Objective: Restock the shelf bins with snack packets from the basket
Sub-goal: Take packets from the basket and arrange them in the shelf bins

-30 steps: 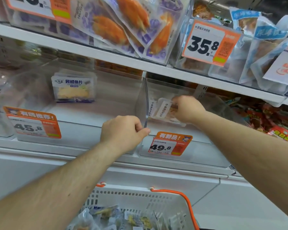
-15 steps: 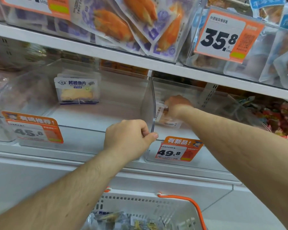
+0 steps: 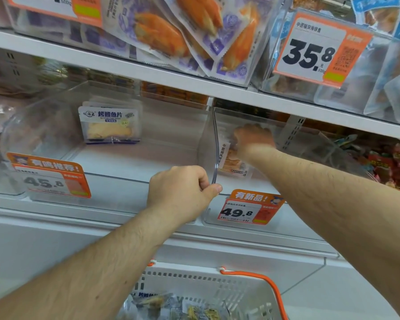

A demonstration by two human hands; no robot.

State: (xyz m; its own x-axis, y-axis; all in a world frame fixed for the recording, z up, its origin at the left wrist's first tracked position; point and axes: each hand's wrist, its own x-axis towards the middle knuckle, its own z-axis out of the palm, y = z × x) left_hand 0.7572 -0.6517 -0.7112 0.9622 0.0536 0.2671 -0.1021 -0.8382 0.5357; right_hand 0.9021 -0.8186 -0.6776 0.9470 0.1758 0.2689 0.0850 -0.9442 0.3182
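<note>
My left hand (image 3: 183, 192) pinches the front corner of the clear right-hand shelf bin (image 3: 214, 144), thumb against its rim. My right hand (image 3: 252, 140) is deep inside that bin, fingers curled on a snack packet (image 3: 229, 161) with an orange filling and a white label strip. The clear left-hand bin (image 3: 166, 125) holds one fish-slice packet (image 3: 111, 123) standing at its back. Below, the white basket (image 3: 194, 277) with an orange handle holds several more packets (image 3: 171, 306).
Price tags read 45.8 (image 3: 49, 179) on the left-hand bin and 49.8 (image 3: 249, 209) on the right-hand bin. The upper shelf (image 3: 148, 72) carries bins of purple-and-orange packets (image 3: 183, 35) and a 35.8 tag (image 3: 314, 49). Red packets (image 3: 388, 162) fill the bin at right.
My right hand has pushed the packet farther back and lower into the right-hand bin. My left hand keeps its hold on the bin's corner. The camera has moved closer.
</note>
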